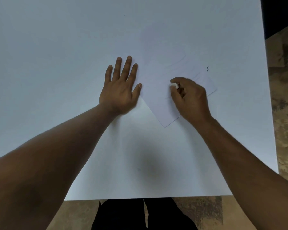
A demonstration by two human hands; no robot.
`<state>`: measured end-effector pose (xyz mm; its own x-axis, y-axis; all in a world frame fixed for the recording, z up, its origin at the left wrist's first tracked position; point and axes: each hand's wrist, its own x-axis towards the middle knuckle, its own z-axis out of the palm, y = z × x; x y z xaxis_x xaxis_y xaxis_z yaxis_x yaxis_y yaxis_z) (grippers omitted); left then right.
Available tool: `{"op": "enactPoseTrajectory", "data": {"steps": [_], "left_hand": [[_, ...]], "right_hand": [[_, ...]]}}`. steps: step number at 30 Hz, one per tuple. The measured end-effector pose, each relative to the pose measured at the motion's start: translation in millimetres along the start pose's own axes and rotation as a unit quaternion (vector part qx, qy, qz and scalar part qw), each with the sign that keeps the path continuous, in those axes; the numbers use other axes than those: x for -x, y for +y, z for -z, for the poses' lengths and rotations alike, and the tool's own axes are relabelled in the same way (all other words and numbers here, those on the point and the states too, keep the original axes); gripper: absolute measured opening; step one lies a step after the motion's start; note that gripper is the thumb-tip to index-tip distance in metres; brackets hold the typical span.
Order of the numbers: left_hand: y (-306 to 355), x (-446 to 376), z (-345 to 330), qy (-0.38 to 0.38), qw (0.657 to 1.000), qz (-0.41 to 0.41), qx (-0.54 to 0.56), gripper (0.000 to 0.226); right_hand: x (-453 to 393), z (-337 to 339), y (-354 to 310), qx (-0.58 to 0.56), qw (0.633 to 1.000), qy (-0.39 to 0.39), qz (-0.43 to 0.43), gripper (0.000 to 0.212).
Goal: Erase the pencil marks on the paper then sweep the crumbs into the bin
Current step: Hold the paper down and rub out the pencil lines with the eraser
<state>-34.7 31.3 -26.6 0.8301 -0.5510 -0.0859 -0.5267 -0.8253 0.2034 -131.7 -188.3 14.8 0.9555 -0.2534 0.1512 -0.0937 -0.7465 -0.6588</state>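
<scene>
Both forearms are bare from the near edge of the view to the wrist; no sleeve, watch, or band shows. The left hand [121, 87] and right hand [190, 98] carry no gloves or rings. Black trousers [140, 214] cover both legs below the table edge.

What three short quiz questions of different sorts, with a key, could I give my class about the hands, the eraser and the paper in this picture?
1. True or false: the left hand lies flat with straight fingers at the paper's left edge.
2. Which hand grips the white eraser? A) left B) right C) neither
3. Fill in: the paper lies ____ to the edges of the white table.

Key
1. True.
2. B: the right hand pinches it against the paper.
3. Askew: its corners point towards and away from the person.
</scene>
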Motion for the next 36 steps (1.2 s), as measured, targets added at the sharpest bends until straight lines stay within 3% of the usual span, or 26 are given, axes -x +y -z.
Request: {"op": "enactPoseTrajectory", "data": {"steps": [6, 12, 18, 21, 24, 28, 33, 36], "left_hand": [[-0.4, 0.5, 1.3, 0.000, 1.000, -0.009, 0.006, 0.062], [-2.3, 0.9, 4.1, -0.015, 0.999, -0.037, -0.005, 0.060], [-3.2, -0.4, 2.1, -0.031, 0.998, -0.039, -0.033, 0.068], [-2.2, -0.1, 1.2, -0.027, 0.999, -0.036, -0.028, 0.067], [-1.3, 0.0, 0.7, -0.022, 0.999, -0.035, -0.024, 0.067], [-1.2, 0.0, 1.3, -0.026, 0.999, -0.032, -0.023, 0.067], [-0.3, 0.1, 2.6, -0.027, 0.999, -0.033, -0.019, 0.067], [-0.9, -0.3, 3.4, -0.029, 0.999, -0.037, -0.020, 0.068]], "right_hand": [[27.6, -17.1, -13.4, -0.033, 0.999, 0.005, -0.033, 0.020], [50.8, -31.3, -34.3, -0.079, 0.989, 0.025, -0.120, 0.017], [56.8, -48.7, -54.4, -0.031, 0.999, -0.024, -0.026, 0.015], [48.1, -38.6, -35.2, 0.040, 0.999, -0.026, -0.009, 0.019], [26.6, -1.4, 8.7, 0.087, 0.995, 0.022, -0.052, 0.015], [13.8, 28.3, 31.1, 0.032, 0.993, 0.044, -0.105, 0.016], [38.5, -1.1, -1.5, -0.032, 0.999, -0.011, -0.030, 0.020], [55.4, -11.3, -17.7, 0.038, 0.991, -0.102, 0.075, 0.020]]}}
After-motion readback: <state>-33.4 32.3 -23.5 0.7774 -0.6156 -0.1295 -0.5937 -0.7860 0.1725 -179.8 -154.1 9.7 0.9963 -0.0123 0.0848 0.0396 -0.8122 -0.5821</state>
